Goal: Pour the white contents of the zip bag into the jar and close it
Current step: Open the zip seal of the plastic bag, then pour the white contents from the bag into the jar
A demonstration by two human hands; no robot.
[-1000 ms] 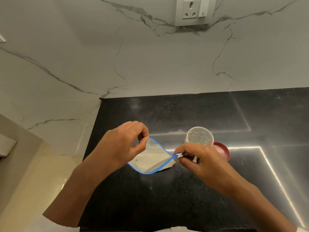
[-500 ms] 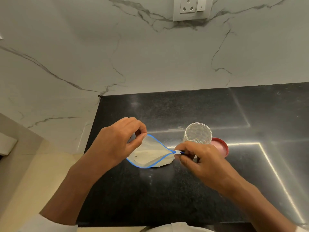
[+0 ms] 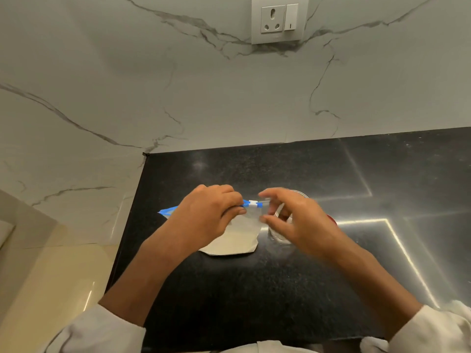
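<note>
Both hands work at the top edge of the zip bag (image 3: 234, 236), which stands on the black countertop (image 3: 229, 289) with its white contents (image 3: 230, 242) settled in the lower half. At the far left, one corner of the blue zip strip (image 3: 165, 211) pokes out past the left hand (image 3: 206, 215); that hand curls around the bag's top, fingertips pinching the strip and hiding most of its length. Just right of those fingers sits the white slider (image 3: 252, 203). The right hand (image 3: 293, 220) has its thumb and forefinger bent around the clear corner of the bag beside the slider, though motion blur makes it hard to say whether they actually pinch the plastic.

Behind the right hand, the clear jar (image 3: 280, 235) is mostly covered: only part of its rim and some of its wall show between the fingers. A sliver of the red lid (image 3: 332, 220) peeks out at the hand's right edge. White sleeves are cut off at the bottom corners. On the veined marble wall (image 3: 153, 98) above, a socket and switch plate (image 3: 279, 20) is cropped by the top edge.
</note>
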